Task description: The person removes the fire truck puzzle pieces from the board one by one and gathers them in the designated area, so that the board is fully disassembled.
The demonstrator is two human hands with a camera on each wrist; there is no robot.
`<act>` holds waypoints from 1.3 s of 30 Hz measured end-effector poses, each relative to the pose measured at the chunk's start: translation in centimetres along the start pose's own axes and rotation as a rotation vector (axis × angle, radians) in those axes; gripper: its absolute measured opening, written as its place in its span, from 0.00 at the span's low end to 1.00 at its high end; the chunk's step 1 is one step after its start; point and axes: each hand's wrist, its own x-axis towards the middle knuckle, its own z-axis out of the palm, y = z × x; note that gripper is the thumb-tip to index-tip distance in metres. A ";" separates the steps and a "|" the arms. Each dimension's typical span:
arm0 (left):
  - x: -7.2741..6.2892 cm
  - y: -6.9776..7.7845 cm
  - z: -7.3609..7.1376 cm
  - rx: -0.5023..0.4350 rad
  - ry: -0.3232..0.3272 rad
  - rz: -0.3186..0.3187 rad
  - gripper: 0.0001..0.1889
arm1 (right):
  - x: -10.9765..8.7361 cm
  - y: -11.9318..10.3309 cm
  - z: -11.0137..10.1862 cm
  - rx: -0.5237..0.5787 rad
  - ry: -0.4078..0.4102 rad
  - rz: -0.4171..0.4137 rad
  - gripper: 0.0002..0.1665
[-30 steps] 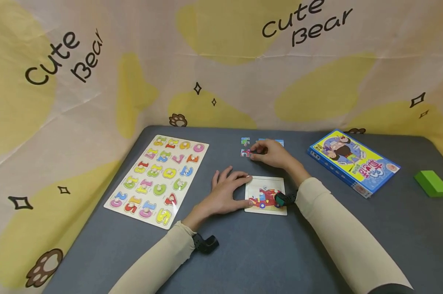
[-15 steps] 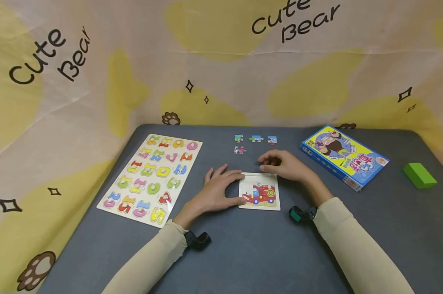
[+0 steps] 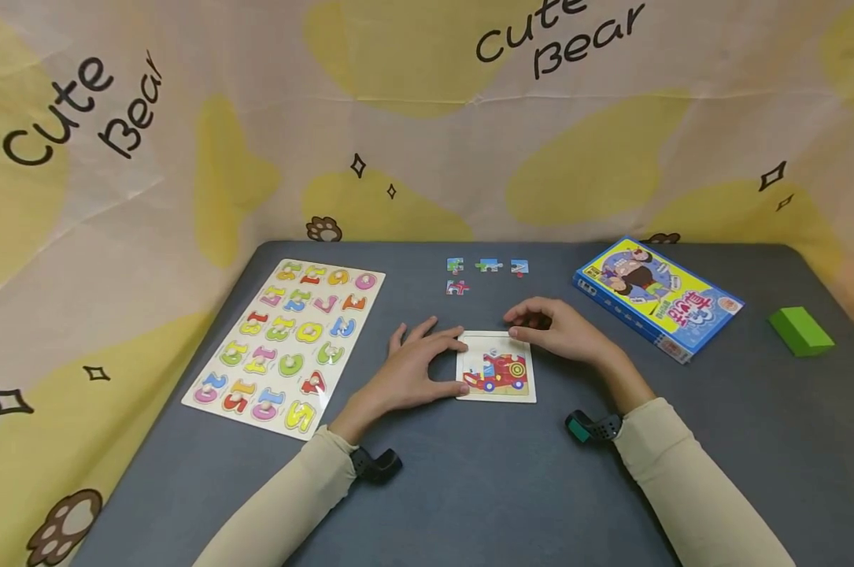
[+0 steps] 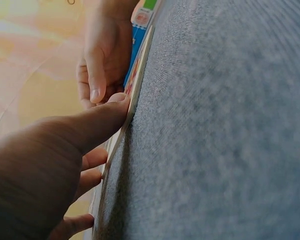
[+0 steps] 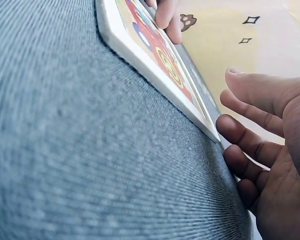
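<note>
A small white puzzle board (image 3: 483, 344) with a red tractor picture lies in front of me. My left hand (image 3: 418, 370) rests along its left side, the thumb on the front corner and the index fingertip near the back corner. Just off the board's back right corner is my right hand (image 3: 567, 335), fingers loosely bent and holding nothing; the right wrist view shows its fingertips (image 5: 225, 125) close to that corner. Behind the board lie several loose jigsaw pieces, among them a pink and blue piece (image 3: 458, 288) and a blue and green piece (image 3: 489, 265).
A larger board (image 3: 281, 425) with colourful knobbed number pieces lies at the left. To the right are a blue and yellow puzzle box (image 3: 663, 295) and a green block (image 3: 800, 332). A patterned cloth (image 3: 427, 142) hangs behind the grey table (image 3: 483, 488).
My right hand has left the pink and blue jigsaw piece and drawn back to the board's right side, uncovering the loose pieces. My left hand keeps its place on the board.
</note>
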 end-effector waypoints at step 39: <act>0.2 0.5 0.6 0.001 0.034 0.017 0.21 | -0.4 -0.8 0.7 -0.073 -0.024 -0.061 0.17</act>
